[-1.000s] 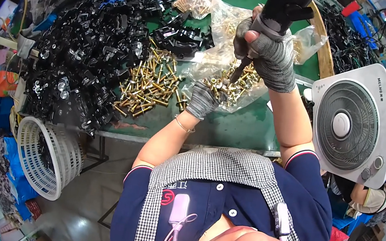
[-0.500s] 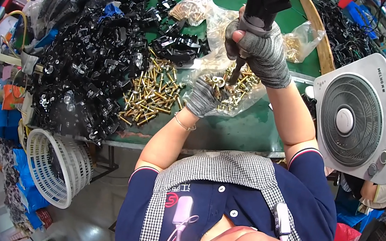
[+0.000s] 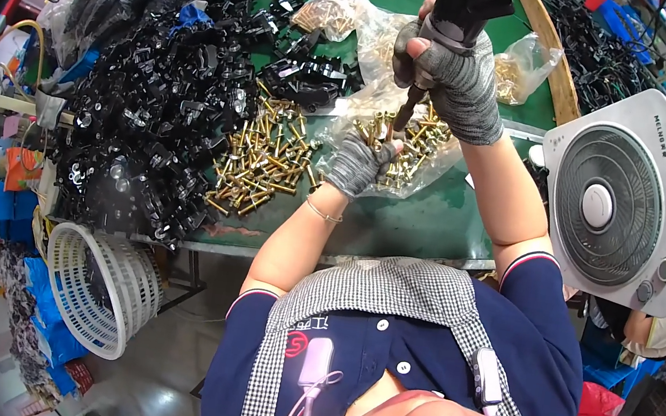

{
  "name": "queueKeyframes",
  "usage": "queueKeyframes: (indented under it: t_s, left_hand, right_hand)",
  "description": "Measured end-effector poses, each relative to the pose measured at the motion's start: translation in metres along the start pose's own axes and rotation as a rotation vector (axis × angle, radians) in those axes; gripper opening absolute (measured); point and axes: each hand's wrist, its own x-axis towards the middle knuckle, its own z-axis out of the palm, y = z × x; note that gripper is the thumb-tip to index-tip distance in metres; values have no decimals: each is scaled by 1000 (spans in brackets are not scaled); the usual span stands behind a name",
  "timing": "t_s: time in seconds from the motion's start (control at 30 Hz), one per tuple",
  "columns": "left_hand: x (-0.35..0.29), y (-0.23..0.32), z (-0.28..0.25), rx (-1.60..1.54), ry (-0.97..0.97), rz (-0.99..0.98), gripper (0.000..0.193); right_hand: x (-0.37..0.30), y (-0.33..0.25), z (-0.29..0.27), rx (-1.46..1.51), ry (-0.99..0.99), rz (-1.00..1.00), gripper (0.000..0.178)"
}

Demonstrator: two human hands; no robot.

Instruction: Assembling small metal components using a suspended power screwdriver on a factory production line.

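My right hand (image 3: 461,81), in a grey knit glove with bare fingertips, is wrapped round a black power screwdriver (image 3: 465,10). Its dark bit (image 3: 407,109) points down, with the tip right at the fingers of my left hand (image 3: 359,162). That hand, gloved the same way, is closed round several brass-coloured bolts (image 3: 372,128); just where the bit meets them is hard to make out. Beneath and beside both hands lies an open clear plastic bag (image 3: 431,175) with loose bolts (image 3: 420,145). A heap of gold bolts (image 3: 267,160) lies left of my left hand.
Black plastic parts (image 3: 165,99) are piled high on the left of the green table (image 3: 329,237). Further bags of bolts (image 3: 331,12) lie at the back. A grey box fan (image 3: 606,200) stands at the right, and a white basket (image 3: 104,291) sits below the table's left edge.
The screwdriver's body has shifted a little to the right, while its bit has moved up and left. My left hand has turned slightly, and its thumb now shows by the bit.
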Motion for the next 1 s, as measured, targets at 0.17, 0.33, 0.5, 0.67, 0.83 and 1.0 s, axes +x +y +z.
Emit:
queueKeyframes:
  t_s: [0.17, 0.33, 0.5, 0.67, 0.83, 1.0]
  left_hand:
    - [-4, 14, -3, 91, -28, 26, 14]
    - [-4, 4, -9, 545, -1, 349, 21]
    - [-3, -6, -11, 796, 131, 641, 28]
    - [-5, -10, -14, 496, 89, 523, 22]
    - [-20, 4, -2, -320, -24, -37, 13]
    - [-21, 8, 5, -348, 77, -2, 10]
  right_hand:
    - [1, -2, 4, 76, -17, -51, 52]
    - [8, -5, 2, 97, -70, -60, 51]
    - [4, -4, 4, 114, -118, -20, 52]
    - [2, -5, 4, 134, -65, -2, 49]
    - [6, 5, -4, 102, -35, 6, 43]
    - [5, -2, 11, 74, -26, -62, 39]
